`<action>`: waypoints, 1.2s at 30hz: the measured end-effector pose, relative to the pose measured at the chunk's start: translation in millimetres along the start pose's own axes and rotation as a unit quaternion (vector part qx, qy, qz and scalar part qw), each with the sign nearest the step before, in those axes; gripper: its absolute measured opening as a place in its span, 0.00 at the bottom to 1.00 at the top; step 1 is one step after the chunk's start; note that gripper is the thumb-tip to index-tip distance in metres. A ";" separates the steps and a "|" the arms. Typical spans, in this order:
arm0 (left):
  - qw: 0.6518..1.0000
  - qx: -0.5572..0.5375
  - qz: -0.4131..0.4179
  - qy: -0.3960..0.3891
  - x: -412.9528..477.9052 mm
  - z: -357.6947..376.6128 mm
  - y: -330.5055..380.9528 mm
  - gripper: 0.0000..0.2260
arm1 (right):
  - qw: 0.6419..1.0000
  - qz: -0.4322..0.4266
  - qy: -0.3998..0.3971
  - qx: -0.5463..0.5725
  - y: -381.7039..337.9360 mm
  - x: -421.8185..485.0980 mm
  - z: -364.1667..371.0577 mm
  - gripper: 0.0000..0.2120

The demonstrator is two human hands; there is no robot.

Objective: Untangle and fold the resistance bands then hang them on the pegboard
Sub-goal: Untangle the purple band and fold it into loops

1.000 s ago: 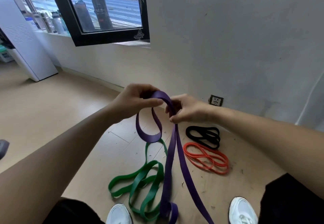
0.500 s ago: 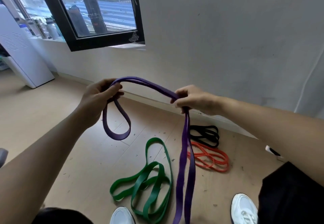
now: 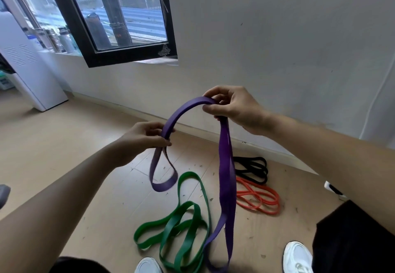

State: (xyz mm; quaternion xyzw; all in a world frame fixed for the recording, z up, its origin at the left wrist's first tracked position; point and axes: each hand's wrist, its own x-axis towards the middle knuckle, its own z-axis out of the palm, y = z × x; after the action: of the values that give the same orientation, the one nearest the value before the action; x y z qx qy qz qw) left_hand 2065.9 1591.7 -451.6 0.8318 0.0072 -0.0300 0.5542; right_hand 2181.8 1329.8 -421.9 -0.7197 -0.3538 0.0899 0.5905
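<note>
Fingers (image 3: 215,91) pinch purple band (image 3: 224,166) over speckled tan floor (image 3: 64,144).

text: none legible | sticker (image 3: 164,51) on window frame (image 3: 128,57): pale emblem, no letters readable | bottles (image 3: 64,42) on sill (image 3: 156,61): labels too blurred to read
</note>
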 end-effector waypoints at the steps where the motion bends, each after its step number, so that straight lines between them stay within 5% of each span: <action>1: 1.000 -0.024 0.003 -0.003 2.3 4.7 4.7 0.13 | 1.000 -0.007 -0.007 -0.022 -0.2 -0.3 3.4 0.11; 6: 0.995 -0.095 0.034 -0.014 13.3 26.8 22.9 0.16 | 0.990 -0.024 -0.066 -0.121 3.8 -2.9 15.9 0.16; 21: 0.976 -0.137 0.130 0.108 9.1 29.2 49.7 0.14 | 0.978 0.078 -0.132 -0.139 40.5 -7.8 20.6 0.13; 29: 0.968 -0.181 0.104 0.136 -0.2 -4.2 34.9 0.12 | 0.995 0.084 -0.057 0.001 16.9 5.3 -2.9 0.17; 36: 0.993 -0.077 0.057 0.073 0.9 -7.1 10.5 0.32 | 0.999 0.014 0.028 0.021 -6.7 6.6 -14.7 0.13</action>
State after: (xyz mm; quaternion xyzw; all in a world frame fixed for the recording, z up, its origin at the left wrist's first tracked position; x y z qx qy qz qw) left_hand 2067.6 1594.1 -439.2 0.7857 0.0023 0.0630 0.6154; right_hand 2192.0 1322.7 -409.7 -0.7144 -0.3252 0.0857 0.6136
